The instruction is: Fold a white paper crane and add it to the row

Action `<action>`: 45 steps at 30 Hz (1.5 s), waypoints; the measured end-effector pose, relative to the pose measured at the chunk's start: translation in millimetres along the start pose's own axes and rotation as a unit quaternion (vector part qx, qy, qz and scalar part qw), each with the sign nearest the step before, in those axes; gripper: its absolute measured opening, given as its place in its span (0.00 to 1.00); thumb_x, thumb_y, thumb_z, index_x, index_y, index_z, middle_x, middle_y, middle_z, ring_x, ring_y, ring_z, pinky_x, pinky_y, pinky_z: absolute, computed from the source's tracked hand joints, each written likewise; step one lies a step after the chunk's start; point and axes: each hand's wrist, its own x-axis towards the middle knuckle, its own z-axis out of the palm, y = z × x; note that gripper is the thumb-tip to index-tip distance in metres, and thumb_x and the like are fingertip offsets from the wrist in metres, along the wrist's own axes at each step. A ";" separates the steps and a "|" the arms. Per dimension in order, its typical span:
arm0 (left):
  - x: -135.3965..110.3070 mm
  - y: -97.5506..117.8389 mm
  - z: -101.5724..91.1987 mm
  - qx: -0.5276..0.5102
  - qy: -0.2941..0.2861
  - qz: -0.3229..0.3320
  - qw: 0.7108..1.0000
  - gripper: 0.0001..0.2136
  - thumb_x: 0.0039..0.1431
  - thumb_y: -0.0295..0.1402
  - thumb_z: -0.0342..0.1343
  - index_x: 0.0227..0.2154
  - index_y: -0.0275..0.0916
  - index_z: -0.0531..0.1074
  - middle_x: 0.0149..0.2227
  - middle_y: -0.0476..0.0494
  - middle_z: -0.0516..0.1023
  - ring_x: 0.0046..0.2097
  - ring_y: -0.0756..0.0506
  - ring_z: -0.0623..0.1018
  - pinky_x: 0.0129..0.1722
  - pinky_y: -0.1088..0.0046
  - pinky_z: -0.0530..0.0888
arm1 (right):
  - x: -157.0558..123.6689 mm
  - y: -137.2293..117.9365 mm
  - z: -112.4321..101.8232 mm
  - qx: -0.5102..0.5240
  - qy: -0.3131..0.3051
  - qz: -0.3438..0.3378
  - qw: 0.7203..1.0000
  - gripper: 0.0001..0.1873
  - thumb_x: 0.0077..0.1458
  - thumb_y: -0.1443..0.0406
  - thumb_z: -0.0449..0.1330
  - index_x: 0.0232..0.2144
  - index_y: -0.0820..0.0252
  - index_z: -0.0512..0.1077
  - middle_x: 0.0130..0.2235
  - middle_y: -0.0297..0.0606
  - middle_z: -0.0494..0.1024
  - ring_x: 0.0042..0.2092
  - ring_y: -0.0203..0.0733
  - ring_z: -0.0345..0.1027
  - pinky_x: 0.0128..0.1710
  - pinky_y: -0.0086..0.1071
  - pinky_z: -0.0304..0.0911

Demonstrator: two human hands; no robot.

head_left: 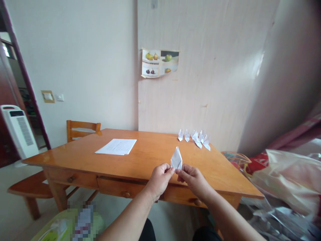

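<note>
1. Illumination is moderate, diffuse; shadows soft.
2. Glare streak at right of wall panel [208,87]; faint sheen on tabletop [150,147].
3. Folded paper [176,159]: outline clear, fine creases soft.
4. Top-right corner dark, blurred.
5. Wide-angle stretch at edges; coarse pixelation lower left.

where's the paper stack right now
In the head view, the paper stack lies on the table, left of the folded paper held by the left hand and right hand.

Our left forearm [132,214] and right forearm [227,214] are bare down to the lower edge of the head view, slimming toward the wrists [149,193]. Our left grip [160,179] and right grip [192,178] are bare human hands with rounded fingers [163,167]. Dark, nearly black cloth [147,231] covers our legs [206,235], seen as two rounded patches at the bottom.
</note>
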 end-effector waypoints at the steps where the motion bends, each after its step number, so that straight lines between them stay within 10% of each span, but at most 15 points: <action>1: 5.4 0.4 -1.2 0.003 -0.014 -0.003 1.000 0.18 0.53 0.48 0.64 0.27 0.36 0.73 0.25 0.51 0.69 0.30 0.50 0.64 0.32 0.75 0.61 | 4.6 2.3 -3.0 -0.009 0.000 -0.003 1.000 0.21 0.52 0.48 0.67 0.23 0.57 0.74 0.23 0.33 0.72 0.27 0.38 0.61 0.29 0.31 0.55; 26: 173.6 -63.0 -15.3 0.210 -0.156 -0.030 0.965 0.15 0.46 0.44 0.62 0.22 0.38 0.65 0.23 0.54 0.62 0.29 0.50 0.61 0.30 0.73 0.57 | 134.9 67.2 -71.6 -0.193 -0.048 0.093 0.976 0.10 0.53 0.62 0.58 0.22 0.58 0.66 0.21 0.29 0.69 0.23 0.33 0.58 0.24 0.28 0.50; 45: 182.7 -72.1 -20.3 0.275 -0.175 0.011 0.945 0.09 0.57 0.38 0.55 0.29 0.36 0.73 0.29 0.50 0.71 0.33 0.47 0.68 0.32 0.74 0.63 | 150.3 74.8 -85.0 -0.208 -0.112 0.073 0.969 0.11 0.59 0.60 0.56 0.26 0.58 0.65 0.22 0.29 0.69 0.24 0.33 0.58 0.23 0.27 0.50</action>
